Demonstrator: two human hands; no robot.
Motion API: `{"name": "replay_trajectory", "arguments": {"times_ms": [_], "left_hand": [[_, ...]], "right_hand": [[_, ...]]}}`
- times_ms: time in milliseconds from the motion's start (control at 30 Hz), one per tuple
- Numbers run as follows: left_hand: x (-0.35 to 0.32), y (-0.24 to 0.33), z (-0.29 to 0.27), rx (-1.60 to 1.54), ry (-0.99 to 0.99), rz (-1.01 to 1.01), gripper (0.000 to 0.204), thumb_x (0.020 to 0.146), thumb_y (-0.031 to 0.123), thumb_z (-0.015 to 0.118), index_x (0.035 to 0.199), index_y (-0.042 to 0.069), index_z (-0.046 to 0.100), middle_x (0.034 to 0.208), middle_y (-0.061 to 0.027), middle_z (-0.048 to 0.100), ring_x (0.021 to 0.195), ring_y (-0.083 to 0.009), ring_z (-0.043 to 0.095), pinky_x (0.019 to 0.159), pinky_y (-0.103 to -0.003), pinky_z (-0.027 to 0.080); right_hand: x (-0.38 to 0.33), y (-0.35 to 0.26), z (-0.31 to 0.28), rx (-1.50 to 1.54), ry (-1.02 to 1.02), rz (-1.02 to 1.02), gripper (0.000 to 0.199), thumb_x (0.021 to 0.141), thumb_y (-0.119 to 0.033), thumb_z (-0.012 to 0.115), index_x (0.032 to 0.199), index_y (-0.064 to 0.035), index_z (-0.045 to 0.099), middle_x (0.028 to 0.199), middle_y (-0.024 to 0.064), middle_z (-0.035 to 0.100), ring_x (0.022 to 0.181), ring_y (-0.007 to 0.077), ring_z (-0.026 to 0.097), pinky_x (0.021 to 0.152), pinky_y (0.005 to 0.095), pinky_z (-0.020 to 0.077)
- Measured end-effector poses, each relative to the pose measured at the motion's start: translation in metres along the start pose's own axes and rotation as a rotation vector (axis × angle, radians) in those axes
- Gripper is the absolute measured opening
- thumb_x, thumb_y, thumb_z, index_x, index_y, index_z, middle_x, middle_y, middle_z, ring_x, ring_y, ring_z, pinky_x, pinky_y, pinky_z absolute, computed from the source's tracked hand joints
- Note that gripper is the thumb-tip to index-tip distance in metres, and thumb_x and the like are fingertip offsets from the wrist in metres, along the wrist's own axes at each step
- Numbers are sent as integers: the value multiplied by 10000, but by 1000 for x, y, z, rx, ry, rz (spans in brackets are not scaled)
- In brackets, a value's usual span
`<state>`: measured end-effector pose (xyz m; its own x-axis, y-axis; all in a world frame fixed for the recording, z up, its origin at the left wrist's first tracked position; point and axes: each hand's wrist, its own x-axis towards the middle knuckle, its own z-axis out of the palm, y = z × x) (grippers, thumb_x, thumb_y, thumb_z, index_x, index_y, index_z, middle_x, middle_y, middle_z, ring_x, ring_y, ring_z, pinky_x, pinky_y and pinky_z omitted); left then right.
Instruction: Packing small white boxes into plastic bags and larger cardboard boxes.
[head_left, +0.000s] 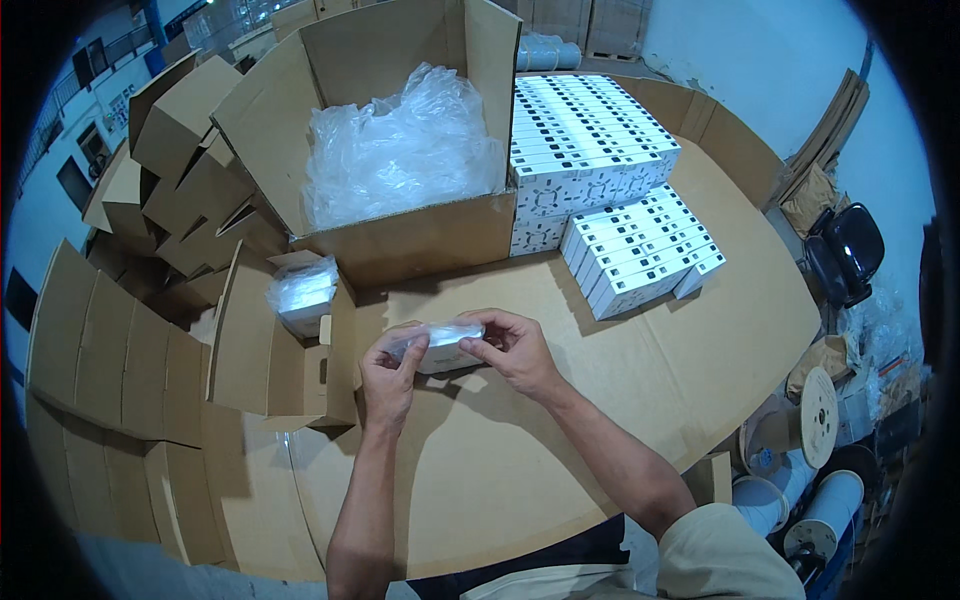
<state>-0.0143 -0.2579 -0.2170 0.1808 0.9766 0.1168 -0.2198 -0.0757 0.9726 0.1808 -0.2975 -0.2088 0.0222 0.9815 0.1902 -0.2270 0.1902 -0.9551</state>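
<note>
Through my remote feed, I see the left fingers [416, 347] and right fingers [482, 349] gripping opposite ends of an oblong white box [446, 355] in glossy, crinkled film [452, 331], over the matte cardboard-covered worktop [610, 400], right of an open brown carton [343, 360].

Forearms [612, 450] reaching forward, the left grip [390, 368] and right grip [522, 355] face each other close together, both pinching.

Right wall [760, 50]: pale, bluish
Left wall [58, 225]: pale, with dark rectangles [73, 187]
Counter [640, 400]: brown, cardboard-covered
Light: cool, bluish
</note>
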Motion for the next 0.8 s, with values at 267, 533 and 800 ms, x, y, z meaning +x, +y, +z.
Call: {"name": "replay_trajectory", "arguments": {"times_ms": [267,533,800], "left_hand": [[2,0,1,-15,51,48,210,948,158,753,852,43,606,1036,-76,701,926,-112,610,853,-287,490],[4,-3,4,-8,102,104,262,948,154,753,838,77,529,998,-87,691,896,-110,607,834,-278,489],[3,-3,8,-40,145,85,267,951,157,750,828,84,525,993,-64,680,878,-93,593,812,-269,489]], "right_hand": [[3,-4,-6,-120,58,-62,97,976,-55,672,1031,24,682,1096,112,720,986,133,656,905,312,533],[5,3,1,-62,157,-137,68,957,-25,686,920,21,653,1030,124,702,959,130,641,894,308,523],[9,7,7,-26,218,-180,57,942,11,683,921,12,630,1025,118,691,924,118,639,850,277,531]]}}
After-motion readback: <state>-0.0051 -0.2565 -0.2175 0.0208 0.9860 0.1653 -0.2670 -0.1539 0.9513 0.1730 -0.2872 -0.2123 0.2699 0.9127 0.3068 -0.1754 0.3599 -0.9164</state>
